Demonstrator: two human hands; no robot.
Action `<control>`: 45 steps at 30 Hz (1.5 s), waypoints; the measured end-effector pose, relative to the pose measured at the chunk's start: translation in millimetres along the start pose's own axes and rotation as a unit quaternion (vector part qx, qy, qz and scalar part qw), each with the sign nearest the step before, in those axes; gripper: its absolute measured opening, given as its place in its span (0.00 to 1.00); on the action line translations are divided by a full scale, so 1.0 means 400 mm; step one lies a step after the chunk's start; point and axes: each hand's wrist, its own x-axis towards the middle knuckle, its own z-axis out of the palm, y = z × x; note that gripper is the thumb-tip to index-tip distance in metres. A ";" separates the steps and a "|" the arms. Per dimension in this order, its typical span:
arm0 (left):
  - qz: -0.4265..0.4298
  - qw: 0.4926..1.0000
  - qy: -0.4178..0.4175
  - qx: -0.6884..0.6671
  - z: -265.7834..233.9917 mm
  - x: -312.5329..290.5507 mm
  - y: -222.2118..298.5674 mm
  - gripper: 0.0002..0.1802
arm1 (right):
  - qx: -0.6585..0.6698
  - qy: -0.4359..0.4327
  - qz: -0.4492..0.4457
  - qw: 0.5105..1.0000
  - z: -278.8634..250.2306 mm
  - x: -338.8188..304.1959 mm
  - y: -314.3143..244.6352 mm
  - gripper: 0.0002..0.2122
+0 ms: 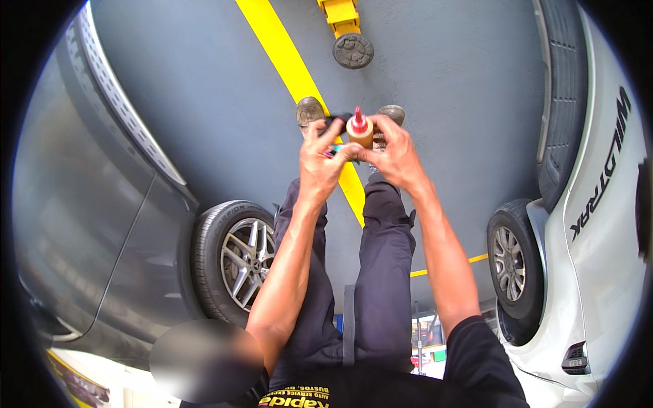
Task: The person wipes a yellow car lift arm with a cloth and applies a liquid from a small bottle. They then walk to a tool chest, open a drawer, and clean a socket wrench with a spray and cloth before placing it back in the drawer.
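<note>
In front of my body, my right hand (pixel 396 158) is wrapped round a small tan bottle (pixel 360 138) with a pointed red nozzle (pixel 358 121). The bottle is upright, with its nozzle facing up toward me. Close beside it, my left hand (pixel 320 163) has its fingers bent, and its thumb reaches to the bottle's lower side. A small multicoloured thing (pixel 335 150) shows at the left thumb, too small to name. Something black (pixel 335 125) lies behind the left fingers, its kind unclear. Motion slightly blurs those fingers.
A dark grey car (pixel 129 224) with a spoked wheel (pixel 248 262) stands at left, a white vehicle (pixel 605 272) at right. Ahead on the grey floor (pixel 442 81) are a yellow stripe (pixel 275 44) and a yellow arm with a round black pad (pixel 353 51). My shoes (pixel 310 111) are beneath my hands.
</note>
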 end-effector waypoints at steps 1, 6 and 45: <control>0.014 0.999 0.044 -0.016 -0.007 0.023 -0.052 0.34 | -0.007 -0.033 0.020 0.999 -0.005 0.048 0.023 0.29; -0.121 0.958 0.170 -0.195 -0.031 0.080 -0.192 0.19 | -0.173 0.035 -0.030 0.984 -0.013 0.325 0.233 0.31; -0.189 0.963 0.106 -0.158 -0.075 0.155 -0.312 0.15 | -0.161 0.120 0.222 0.954 0.062 0.825 0.342 0.24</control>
